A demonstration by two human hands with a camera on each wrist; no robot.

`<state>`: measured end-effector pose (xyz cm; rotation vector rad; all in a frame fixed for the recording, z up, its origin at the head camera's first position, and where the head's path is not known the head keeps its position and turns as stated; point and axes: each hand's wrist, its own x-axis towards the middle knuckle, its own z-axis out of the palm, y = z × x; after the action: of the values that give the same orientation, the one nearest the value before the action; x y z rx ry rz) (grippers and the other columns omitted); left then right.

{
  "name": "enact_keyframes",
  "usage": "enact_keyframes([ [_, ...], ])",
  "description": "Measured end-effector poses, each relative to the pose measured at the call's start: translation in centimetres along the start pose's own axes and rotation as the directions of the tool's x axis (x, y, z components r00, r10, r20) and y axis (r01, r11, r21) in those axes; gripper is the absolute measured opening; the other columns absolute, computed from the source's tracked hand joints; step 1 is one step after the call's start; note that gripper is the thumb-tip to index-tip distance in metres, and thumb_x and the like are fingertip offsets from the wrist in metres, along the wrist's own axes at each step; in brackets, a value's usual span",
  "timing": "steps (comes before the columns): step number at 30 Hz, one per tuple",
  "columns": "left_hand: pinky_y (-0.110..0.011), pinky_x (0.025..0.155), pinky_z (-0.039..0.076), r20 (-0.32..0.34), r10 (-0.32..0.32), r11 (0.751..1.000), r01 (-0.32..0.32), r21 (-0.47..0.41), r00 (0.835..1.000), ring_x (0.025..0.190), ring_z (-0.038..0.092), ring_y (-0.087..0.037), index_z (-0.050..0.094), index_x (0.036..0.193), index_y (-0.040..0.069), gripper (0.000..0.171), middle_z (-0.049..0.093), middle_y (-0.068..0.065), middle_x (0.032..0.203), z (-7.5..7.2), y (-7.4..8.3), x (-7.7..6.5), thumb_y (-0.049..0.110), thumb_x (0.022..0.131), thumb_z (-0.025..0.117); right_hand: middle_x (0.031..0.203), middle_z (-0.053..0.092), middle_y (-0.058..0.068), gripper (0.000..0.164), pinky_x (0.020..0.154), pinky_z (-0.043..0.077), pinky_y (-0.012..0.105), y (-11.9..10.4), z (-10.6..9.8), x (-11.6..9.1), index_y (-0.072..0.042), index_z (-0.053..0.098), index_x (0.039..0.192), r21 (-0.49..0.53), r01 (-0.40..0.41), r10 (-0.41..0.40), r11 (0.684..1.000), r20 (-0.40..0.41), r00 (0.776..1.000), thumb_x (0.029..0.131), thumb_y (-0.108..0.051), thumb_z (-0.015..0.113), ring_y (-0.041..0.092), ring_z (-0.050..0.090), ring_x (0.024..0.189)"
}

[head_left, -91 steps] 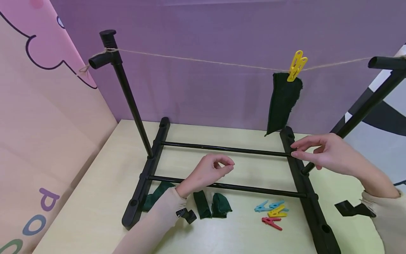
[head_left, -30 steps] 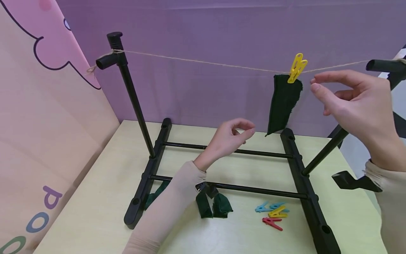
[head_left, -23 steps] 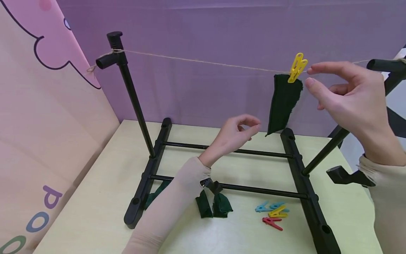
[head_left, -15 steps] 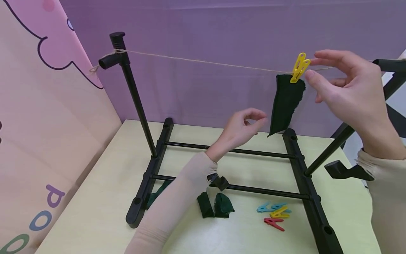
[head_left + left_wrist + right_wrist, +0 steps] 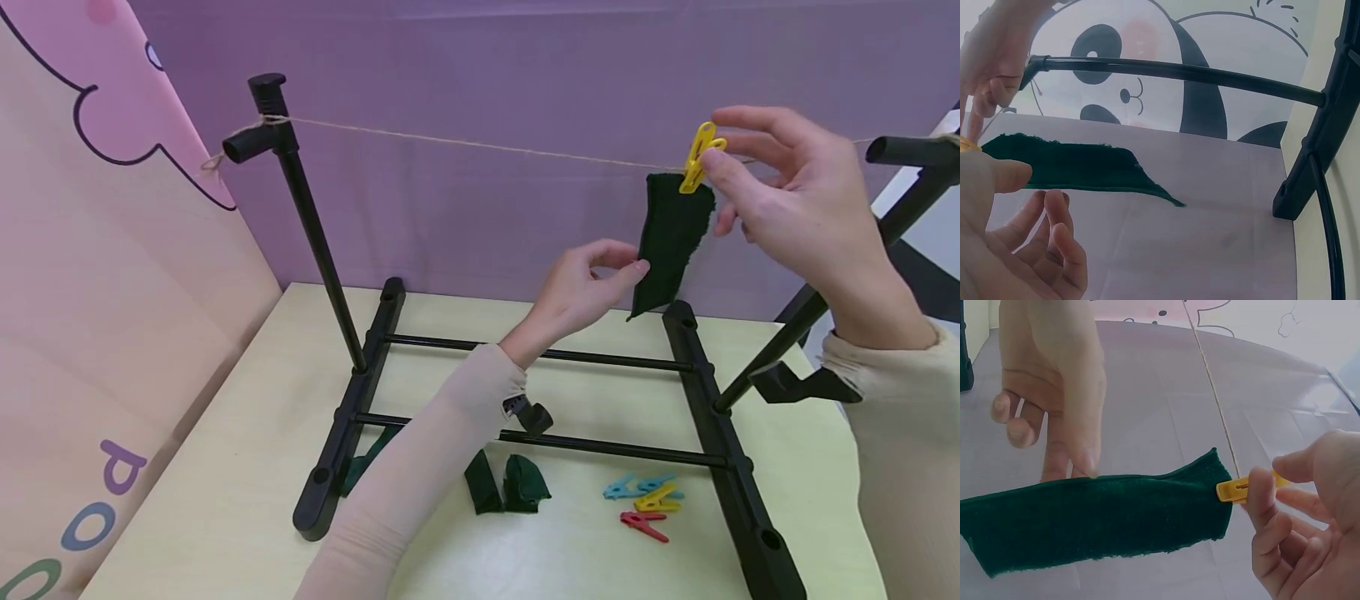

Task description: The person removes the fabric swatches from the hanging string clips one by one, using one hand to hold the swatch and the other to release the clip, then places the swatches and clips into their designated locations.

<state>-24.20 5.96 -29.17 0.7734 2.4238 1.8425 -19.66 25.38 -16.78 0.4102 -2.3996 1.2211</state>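
A dark green cloth (image 5: 671, 242) hangs from the string (image 5: 465, 143), held by a yellow clothespin (image 5: 699, 154). My right hand (image 5: 806, 204) pinches this clothespin's upper ends between thumb and fingers; in the right wrist view the clothespin (image 5: 1235, 490) still bites the cloth's (image 5: 1104, 519) edge. My left hand (image 5: 581, 287) is at the cloth's left edge, thumb in front and relaxed fingers by the edge. In the left wrist view the left thumb overlaps the cloth (image 5: 1085, 165), with a gap to the fingers of the left hand (image 5: 1029, 237).
A black frame (image 5: 600, 361) with two uprights carries the string. On the table (image 5: 585, 558) lie folded green cloths (image 5: 525, 485), one partly behind my left forearm. Beside them are blue (image 5: 619, 488), yellow (image 5: 657, 498) and red (image 5: 643, 525) clothespins. A purple backdrop stands behind.
My right hand has risen from beside the frame's base to the hanging clothespin and now pinches it. The left hand has moved up and right to the cloth's edge.
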Motion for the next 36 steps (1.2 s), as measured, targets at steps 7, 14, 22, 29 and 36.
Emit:
enact_keyframes([
  [7,-0.02,0.083,0.053,0.007,0.013,1.0,-0.013,-0.006,1.0,0.104,0.065,-0.006,0.075,0.129,0.02,0.027,0.075,0.008,0.123,0.0,0.9,0.4,0.033,0.107,0.066,0.137,0.071,-0.004,0.047,0.063,0.05,0.011,-0.1,-0.1,0.0,-0.022,0.06,0.15,-0.03,0.0,-0.001,1.0,-0.023,1.0,0.104,-0.023,0.07,0.005,0.06,0.053],
  [14,-0.022,0.075,0.053,0.032,0.029,0.999,-0.029,-0.014,0.999,0.094,0.067,-0.01,0.076,0.125,0.016,0.023,0.078,0.004,0.115,0.0,1.8,0.4,0.027,0.107,0.066,0.122,0.072,-0.015,0.046,0.061,0.048,0.014,-0.4,-0.7,0.0,-0.02,0.064,0.147,-0.012,-0.011,0.011,1.0,-0.037,0.999,0.102,-0.023,0.073,0.006,0.06,0.05],
  [22,-0.019,0.08,0.052,0.026,0.036,0.999,-0.035,-0.026,0.999,0.098,0.067,-0.011,0.076,0.123,0.016,0.022,0.077,0.003,0.117,-0.1,1.6,0.3,0.027,0.107,0.066,0.111,0.072,-0.018,0.041,0.058,0.047,0.014,-0.5,-1.2,-0.3,-0.017,0.07,0.14,0.009,-0.005,0.006,1.0,-0.044,0.999,0.099,-0.02,0.076,0.006,0.059,0.048],
  [29,-0.02,0.079,0.053,0.044,0.042,0.996,-0.038,-0.077,0.998,0.093,0.067,-0.01,0.074,0.13,0.014,0.031,0.077,0.0,0.117,-0.5,1.2,0.0,0.033,0.111,0.058,0.115,0.07,-0.02,0.038,0.059,0.048,0.012,-0.7,-1.2,-0.3,-0.016,0.074,0.136,-0.019,0.011,-0.012,1.0,-0.056,0.998,0.098,-0.02,0.077,0.002,0.062,0.052],
  [36,-0.024,0.071,0.049,0.064,0.054,0.991,-0.046,-0.122,0.996,0.082,0.067,-0.028,0.072,0.126,0.013,0.039,0.068,0.0,0.102,-0.7,1.0,-0.4,0.043,0.112,0.051,0.114,0.069,-0.021,0.035,0.061,0.047,0.011,-0.7,-1.4,-0.2,-0.018,0.077,0.131,-0.047,-0.002,-0.002,0.999,-0.071,0.997,0.096,-0.02,0.08,-0.001,0.063,0.055],
])
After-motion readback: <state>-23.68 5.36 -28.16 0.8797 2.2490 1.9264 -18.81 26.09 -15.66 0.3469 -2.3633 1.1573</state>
